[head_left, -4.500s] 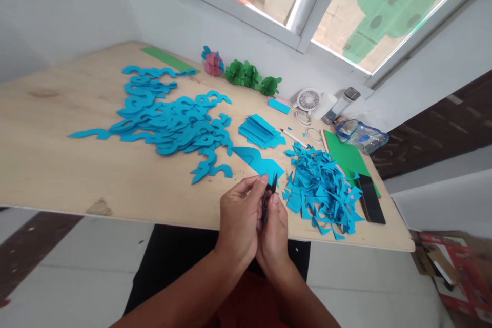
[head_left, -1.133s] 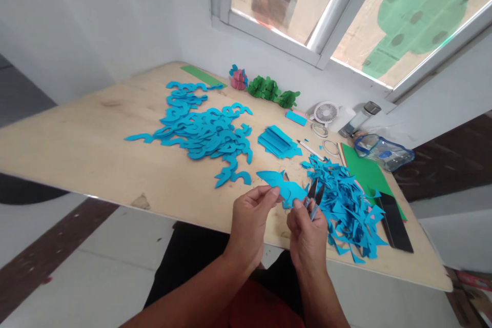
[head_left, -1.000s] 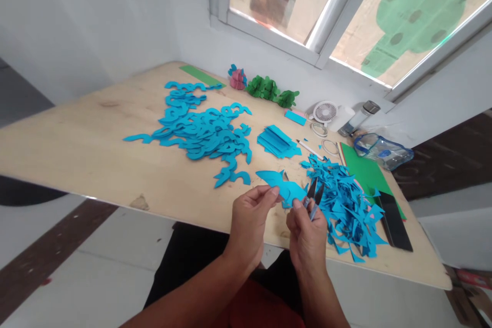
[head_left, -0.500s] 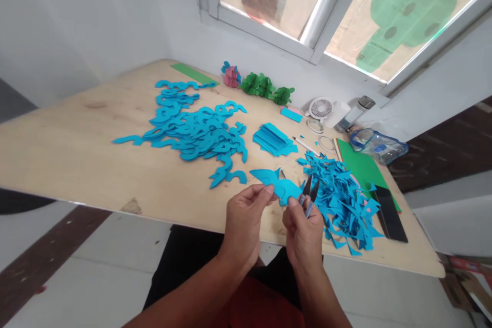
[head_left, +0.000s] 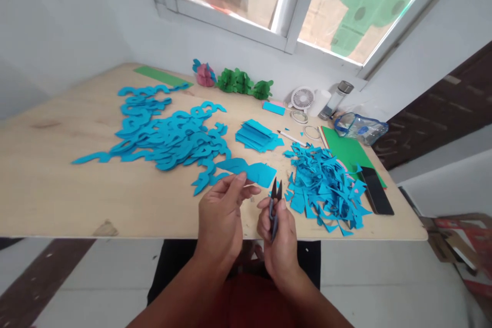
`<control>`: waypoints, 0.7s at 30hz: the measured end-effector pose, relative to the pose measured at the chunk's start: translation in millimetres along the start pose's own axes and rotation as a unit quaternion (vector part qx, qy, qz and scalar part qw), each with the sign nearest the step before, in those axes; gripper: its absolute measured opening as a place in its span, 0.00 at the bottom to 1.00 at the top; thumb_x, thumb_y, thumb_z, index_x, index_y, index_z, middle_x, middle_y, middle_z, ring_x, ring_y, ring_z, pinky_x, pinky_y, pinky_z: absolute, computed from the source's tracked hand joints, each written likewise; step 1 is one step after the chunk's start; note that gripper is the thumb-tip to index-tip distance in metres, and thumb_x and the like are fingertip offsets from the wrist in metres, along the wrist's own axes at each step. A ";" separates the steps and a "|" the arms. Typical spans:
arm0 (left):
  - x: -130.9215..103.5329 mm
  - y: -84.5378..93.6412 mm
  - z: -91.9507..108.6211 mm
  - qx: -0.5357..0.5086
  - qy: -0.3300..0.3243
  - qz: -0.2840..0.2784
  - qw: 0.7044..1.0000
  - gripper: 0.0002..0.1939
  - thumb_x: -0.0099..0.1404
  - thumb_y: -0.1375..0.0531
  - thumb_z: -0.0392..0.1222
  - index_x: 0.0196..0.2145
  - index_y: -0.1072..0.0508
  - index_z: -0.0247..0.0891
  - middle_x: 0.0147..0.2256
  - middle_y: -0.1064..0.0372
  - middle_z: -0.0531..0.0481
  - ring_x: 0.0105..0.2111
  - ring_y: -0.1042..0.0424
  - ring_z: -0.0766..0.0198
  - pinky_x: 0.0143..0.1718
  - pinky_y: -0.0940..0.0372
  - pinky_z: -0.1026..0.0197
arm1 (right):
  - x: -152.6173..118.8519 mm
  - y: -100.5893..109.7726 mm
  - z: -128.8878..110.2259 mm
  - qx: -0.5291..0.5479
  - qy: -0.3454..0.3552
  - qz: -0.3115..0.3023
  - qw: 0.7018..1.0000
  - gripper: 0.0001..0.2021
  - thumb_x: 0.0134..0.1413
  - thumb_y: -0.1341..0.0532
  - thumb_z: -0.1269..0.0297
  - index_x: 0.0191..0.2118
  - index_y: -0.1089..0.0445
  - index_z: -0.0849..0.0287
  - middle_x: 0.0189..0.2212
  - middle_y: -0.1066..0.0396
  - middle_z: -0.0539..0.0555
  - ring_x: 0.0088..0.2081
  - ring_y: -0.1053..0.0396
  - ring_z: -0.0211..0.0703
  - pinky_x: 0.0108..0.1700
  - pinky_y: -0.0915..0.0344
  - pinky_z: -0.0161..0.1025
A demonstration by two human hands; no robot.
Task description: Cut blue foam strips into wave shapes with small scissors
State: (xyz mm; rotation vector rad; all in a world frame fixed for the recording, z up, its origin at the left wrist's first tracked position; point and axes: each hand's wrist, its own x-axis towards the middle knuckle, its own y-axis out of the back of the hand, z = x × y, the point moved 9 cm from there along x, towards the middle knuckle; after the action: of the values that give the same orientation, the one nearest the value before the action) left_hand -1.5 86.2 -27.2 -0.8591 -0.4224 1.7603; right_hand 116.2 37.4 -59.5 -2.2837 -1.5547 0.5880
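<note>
Between the thumb and fingers of my left hand (head_left: 225,205) is a partly cut piece of blue paper (head_left: 261,173), pointed at its left end and square at its right. My right hand (head_left: 280,228) is closed around a pair of thread snips (head_left: 274,197); their dark blades point upward and stand slightly apart, clear of the paper. Left of my hands lies a wide pile of wavy blue paper cutouts (head_left: 172,138). A heap of blue paper scraps (head_left: 326,184) is to the right of the snips. Straight ahead sits a stack of blue paper pieces (head_left: 255,136).
A black phone (head_left: 376,192) and green paper (head_left: 349,148) lie beyond the scraps. Along the wall stand green paper flowers (head_left: 242,82), a pink paper flower (head_left: 205,74), a small white fan (head_left: 302,98), a bottle (head_left: 336,100) and a clear pouch (head_left: 361,128). A white pen (head_left: 292,138) lies behind the scraps.
The snips have come away from the blue paper, turning more upright in my right hand. My left hand has turned the paper, still held. The whole view has shifted to the right.
</note>
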 end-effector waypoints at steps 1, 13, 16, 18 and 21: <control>-0.5 -0.8 -1.0 -0.007 0.007 0.000 1.000 0.09 0.47 0.29 0.36 0.23 0.27 0.36 0.20 0.28 0.57 0.22 0.27 0.68 0.31 0.33 0.65 | -0.9 -1.0 2.5 0.001 -0.003 -0.003 1.000 0.21 0.59 0.42 0.46 0.31 0.29 0.60 0.15 0.50 0.42 0.18 0.57 0.31 0.19 0.61 0.32; -3.0 -2.8 -7.3 -0.012 0.029 -0.010 0.999 0.13 0.44 0.28 0.36 0.25 0.28 0.35 0.20 0.27 0.56 0.22 0.25 0.67 0.29 0.31 0.68 | -1.4 -7.7 4.6 0.004 0.002 -0.032 0.999 0.19 0.58 0.41 0.46 0.30 0.30 0.59 0.15 0.48 0.42 0.18 0.56 0.31 0.19 0.60 0.32; -2.2 -3.1 -8.2 -0.013 0.030 -0.011 0.999 0.13 0.44 0.28 0.36 0.25 0.29 0.35 0.20 0.27 0.56 0.22 0.25 0.66 0.29 0.31 0.68 | -1.2 -7.7 4.1 -0.002 0.006 -0.031 1.000 0.20 0.58 0.41 0.46 0.30 0.30 0.59 0.15 0.48 0.42 0.18 0.56 0.31 0.19 0.60 0.32; -2.1 -3.1 -8.7 -0.014 0.031 -0.009 0.999 0.13 0.44 0.28 0.36 0.26 0.29 0.35 0.20 0.27 0.56 0.22 0.25 0.66 0.29 0.31 0.68 | -0.6 -7.8 3.0 -0.003 0.013 -0.030 0.999 0.20 0.58 0.41 0.45 0.29 0.31 0.59 0.15 0.48 0.42 0.18 0.55 0.31 0.19 0.59 0.33; -2.7 -3.7 -9.2 -0.014 0.033 -0.009 0.999 0.13 0.44 0.28 0.35 0.25 0.29 0.35 0.20 0.27 0.56 0.22 0.25 0.66 0.29 0.31 0.67 | 0.5 -8.6 1.2 -0.002 0.021 -0.027 0.999 0.20 0.58 0.41 0.46 0.29 0.31 0.59 0.15 0.47 0.42 0.18 0.55 0.32 0.20 0.59 0.33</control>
State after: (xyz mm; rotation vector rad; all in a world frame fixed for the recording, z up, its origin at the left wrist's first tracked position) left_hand 8.0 83.8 -30.1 -0.9274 -0.4104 1.7093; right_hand 108.8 41.0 -56.5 -2.2333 -1.5939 0.5204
